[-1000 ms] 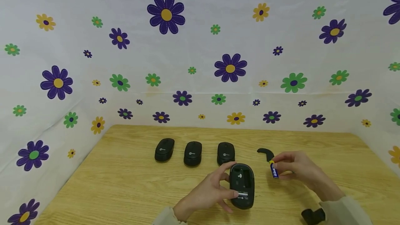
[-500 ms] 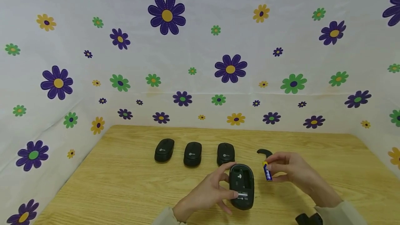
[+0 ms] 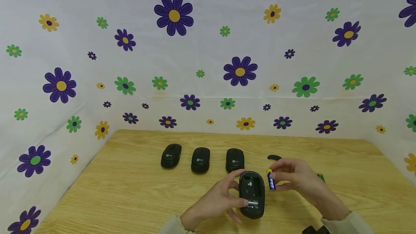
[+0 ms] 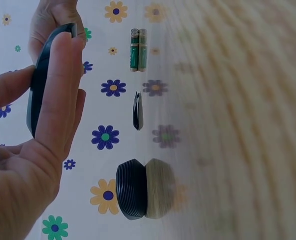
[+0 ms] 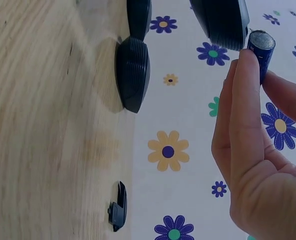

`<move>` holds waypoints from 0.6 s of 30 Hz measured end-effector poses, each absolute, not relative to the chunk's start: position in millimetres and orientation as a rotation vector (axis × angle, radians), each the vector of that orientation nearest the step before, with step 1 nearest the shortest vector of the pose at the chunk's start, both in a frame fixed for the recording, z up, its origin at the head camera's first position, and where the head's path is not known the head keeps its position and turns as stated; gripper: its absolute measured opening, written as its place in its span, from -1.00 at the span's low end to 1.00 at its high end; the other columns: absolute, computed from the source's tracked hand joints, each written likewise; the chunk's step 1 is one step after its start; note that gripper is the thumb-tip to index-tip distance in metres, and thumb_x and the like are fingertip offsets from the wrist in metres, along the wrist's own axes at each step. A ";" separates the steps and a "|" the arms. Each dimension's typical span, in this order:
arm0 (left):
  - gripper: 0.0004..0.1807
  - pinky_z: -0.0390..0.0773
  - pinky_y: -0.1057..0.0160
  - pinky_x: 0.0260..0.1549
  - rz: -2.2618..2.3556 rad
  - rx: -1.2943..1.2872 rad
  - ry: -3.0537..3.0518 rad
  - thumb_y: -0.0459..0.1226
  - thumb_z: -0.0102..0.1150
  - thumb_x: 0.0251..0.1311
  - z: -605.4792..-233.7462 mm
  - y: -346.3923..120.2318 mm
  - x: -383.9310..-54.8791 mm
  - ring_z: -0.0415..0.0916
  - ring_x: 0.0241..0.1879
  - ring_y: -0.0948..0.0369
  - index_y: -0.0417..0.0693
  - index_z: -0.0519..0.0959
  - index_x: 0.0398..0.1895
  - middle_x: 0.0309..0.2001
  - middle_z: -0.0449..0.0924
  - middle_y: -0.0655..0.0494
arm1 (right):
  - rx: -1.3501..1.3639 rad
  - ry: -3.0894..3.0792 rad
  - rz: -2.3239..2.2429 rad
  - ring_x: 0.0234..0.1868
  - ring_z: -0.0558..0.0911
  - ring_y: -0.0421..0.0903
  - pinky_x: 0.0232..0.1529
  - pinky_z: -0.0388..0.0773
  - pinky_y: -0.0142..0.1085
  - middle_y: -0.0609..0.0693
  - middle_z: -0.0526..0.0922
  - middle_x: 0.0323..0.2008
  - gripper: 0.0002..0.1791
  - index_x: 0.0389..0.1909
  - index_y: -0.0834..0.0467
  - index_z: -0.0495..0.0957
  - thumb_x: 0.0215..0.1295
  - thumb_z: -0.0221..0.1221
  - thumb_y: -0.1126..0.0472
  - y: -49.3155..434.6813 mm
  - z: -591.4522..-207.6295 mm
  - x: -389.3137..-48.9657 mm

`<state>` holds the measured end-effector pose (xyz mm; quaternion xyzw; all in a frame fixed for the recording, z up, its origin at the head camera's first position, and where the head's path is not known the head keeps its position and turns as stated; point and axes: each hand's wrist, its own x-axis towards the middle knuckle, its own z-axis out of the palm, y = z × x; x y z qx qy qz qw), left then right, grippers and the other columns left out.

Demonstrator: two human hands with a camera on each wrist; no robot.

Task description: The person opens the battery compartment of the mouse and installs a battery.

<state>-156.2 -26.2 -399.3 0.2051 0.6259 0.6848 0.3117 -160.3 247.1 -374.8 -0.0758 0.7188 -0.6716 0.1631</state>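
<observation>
Head view: left grip [image 3: 222, 198] holds mouse [image 3: 251, 208] underside-up, likely to expose its slot [image 3: 259, 187]; right grip [image 3: 297, 177] pinches battery [image 3: 271, 180] just alongside.

Left sleeve [image 3: 175, 225], right sleeve [image 3: 347, 224]: both pale beige, plain, wrist-length; black blocky piece [image 3: 316, 230] near right sleeve.

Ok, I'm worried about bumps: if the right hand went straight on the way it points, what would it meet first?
Most likely the black mouse that the left hand holds: in the head view it lies just ahead of the battery pinched by the right hand, though depth is unclear.
</observation>
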 end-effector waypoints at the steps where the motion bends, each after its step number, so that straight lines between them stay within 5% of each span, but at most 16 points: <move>1: -0.17 0.75 0.15 -0.57 1.805 0.543 1.656 -0.57 0.17 0.25 -399.4 -26.4 -156.0 0.69 -0.23 0.00 -0.02 0.15 0.56 -0.07 0.48 -0.13 | -0.213 2.056 -1.915 -0.22 0.64 -0.11 -0.15 0.76 -0.13 0.02 0.63 -0.17 -0.79 -0.01 0.35 0.57 0.40 0.22 0.37 245.4 -374.8 -160.0; 12: -0.17 0.75 0.15 -0.58 1.799 0.530 1.659 -0.57 0.17 0.25 -400.5 -25.8 -155.8 0.69 -0.22 -0.03 -0.01 0.16 0.56 -0.07 0.47 -0.13 | -0.171 2.088 -1.965 -0.22 0.66 -0.11 -0.15 0.76 -0.17 0.01 0.60 -0.18 -0.83 -0.03 0.27 0.62 0.41 0.23 0.36 234.4 -375.8 -157.1; 18: -0.17 0.75 0.11 -0.57 1.796 0.518 1.668 -0.58 0.17 0.25 -399.5 -26.0 -154.8 0.69 -0.23 -0.04 0.01 0.16 0.56 -0.07 0.47 -0.14 | -0.160 2.144 -1.981 -0.23 0.66 -0.08 -0.14 0.76 -0.15 0.04 0.59 -0.20 -0.75 0.01 0.40 0.55 0.38 0.25 0.37 225.7 -372.9 -154.7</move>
